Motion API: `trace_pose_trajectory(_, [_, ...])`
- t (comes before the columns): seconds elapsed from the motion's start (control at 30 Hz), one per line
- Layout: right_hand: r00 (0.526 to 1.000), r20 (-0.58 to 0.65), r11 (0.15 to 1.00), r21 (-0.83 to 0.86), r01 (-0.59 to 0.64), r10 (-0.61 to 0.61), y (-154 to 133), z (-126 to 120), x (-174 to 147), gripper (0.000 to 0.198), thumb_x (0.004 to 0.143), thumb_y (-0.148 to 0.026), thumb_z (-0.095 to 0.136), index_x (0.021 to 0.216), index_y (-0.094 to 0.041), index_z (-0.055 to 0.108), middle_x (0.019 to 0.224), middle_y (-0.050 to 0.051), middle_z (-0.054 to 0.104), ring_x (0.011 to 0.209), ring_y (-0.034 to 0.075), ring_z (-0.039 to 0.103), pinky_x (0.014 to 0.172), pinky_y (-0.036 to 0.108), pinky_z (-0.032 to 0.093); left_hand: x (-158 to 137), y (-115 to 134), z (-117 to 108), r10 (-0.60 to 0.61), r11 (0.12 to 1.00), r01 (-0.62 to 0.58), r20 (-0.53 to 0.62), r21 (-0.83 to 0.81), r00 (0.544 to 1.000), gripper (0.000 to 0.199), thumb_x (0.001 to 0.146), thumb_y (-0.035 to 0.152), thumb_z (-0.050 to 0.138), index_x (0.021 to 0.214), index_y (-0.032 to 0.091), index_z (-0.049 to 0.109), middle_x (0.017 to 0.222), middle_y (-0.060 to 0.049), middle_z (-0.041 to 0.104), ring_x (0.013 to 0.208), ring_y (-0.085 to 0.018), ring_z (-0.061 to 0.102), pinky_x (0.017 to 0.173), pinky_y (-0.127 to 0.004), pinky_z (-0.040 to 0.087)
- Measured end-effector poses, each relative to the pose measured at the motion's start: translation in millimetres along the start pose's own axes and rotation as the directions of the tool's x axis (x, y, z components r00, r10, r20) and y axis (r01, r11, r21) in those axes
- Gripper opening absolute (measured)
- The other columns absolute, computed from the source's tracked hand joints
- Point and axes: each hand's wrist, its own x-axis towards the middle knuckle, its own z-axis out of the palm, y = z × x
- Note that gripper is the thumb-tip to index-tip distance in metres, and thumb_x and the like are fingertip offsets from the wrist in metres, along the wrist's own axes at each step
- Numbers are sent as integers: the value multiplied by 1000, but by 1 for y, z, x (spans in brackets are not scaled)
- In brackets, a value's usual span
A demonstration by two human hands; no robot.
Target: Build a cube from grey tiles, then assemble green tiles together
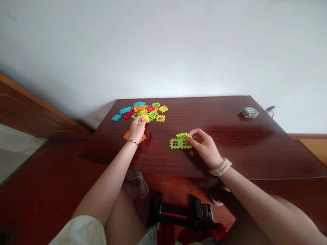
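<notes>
The right grip (204,144) pinched a lime tile (183,135), lime window panels (175,144) just beside; left grip (137,129) pinched a yellow tile (146,118). Light edge holds seemed best.

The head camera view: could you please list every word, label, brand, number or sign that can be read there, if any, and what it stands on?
None: no text can be read.
Coloured interlocking pieces: window cut-outs show, no legible lettering; any small marking is too small to read.
Pale wristband: slots show, no legible text.
Grey stack: too blurred to tell.
Black object at the bottom: too dark to tell.
</notes>
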Motion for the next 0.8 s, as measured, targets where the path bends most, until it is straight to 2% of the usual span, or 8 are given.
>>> trace_pose_trajectory(0.1, [996, 6, 995, -40, 91, -91, -1, -1, 0, 26, 89, -42, 82, 96, -23, 65, 123, 10, 74, 109, 24, 73, 94, 40, 61, 1, -1, 1, 158, 951, -157, 18, 266, 987, 30, 90, 27, 65, 118, 18, 72, 135, -16, 70, 132, -34, 63, 121, -52, 43])
trace_pose_trajectory(0.2, [978, -24, 973, -109, 203, -207, -2, -1, -1, 14, 91, -33, 76, 96, -24, 66, 126, 10, 69, 113, 24, 70, 98, 41, 59, -11, 9, 6, 322, 866, -290, -11, 408, 947, 28, 90, 21, 68, 118, 20, 70, 148, -17, 60, 151, -38, 45, 130, -57, 30])
trace_pose_trajectory(0.3, [940, -46, 923, -210, 322, -338, -6, 0, -4, 6, 93, -25, 73, 95, -26, 68, 118, 8, 65, 113, 25, 67, 97, 41, 59, -31, 25, 15, 443, 835, -439, 67, 333, 894, 26, 95, 22, 65, 121, 22, 69, 145, -15, 60, 147, -35, 48, 129, -54, 33])
trace_pose_trajectory(0.37, [917, -38, 885, -281, 371, -396, -10, 1, -6, 6, 94, -22, 71, 95, -27, 68, 115, 8, 63, 111, 26, 66, 94, 42, 60, -48, 35, 23, 454, 855, -503, 282, 131, 845, 25, 101, 28, 62, 125, 23, 68, 130, -12, 69, 128, -30, 63, 118, -48, 46])
trace_pose_trajectory(0.47, [902, 0, 837, -373, 401, -432, -13, 3, -9, 9, 94, -19, 69, 96, -27, 68, 112, 9, 62, 110, 28, 65, 92, 44, 60, -74, 46, 34, 379, 920, -357, 588, -159, 715, 32, 105, 40, 63, 133, 25, 67, 119, -9, 75, 110, -26, 72, 99, -41, 57])
trace_pose_trajectory(0.57, [889, 57, 789, -438, 431, -454, -13, 5, -11, 11, 93, -16, 69, 96, -27, 68, 112, 9, 61, 109, 28, 65, 95, 47, 59, -93, 54, 42, 345, 935, -178, 666, -307, 661, 42, 99, 44, 73, 136, 26, 67, 121, -9, 76, 109, -25, 73, 94, -37, 59])
trace_pose_trajectory(0.7, [874, 109, 754, -464, 465, -473, -12, 6, -12, 23, 92, -7, 58, 98, -26, 69, 116, 9, 59, 113, 27, 64, 98, 46, 57, -100, 58, 45, 315, 923, -76, 627, -377, 713, 43, 92, 40, 82, 131, 23, 71, 128, -11, 75, 113, -26, 73, 96, -37, 61])
trace_pose_trajectory(0.8, [909, 111, 846, -334, 415, -402, -12, 5, -12, 30, 92, -6, 53, 107, -26, 69, 122, 9, 60, 117, 26, 64, 99, 44, 58, -97, 57, 44, 285, 925, -54, 591, -377, 755, 41, 91, 39, 83, 127, 21, 72, 129, -12, 75, 113, -26, 74, 94, -37, 63])
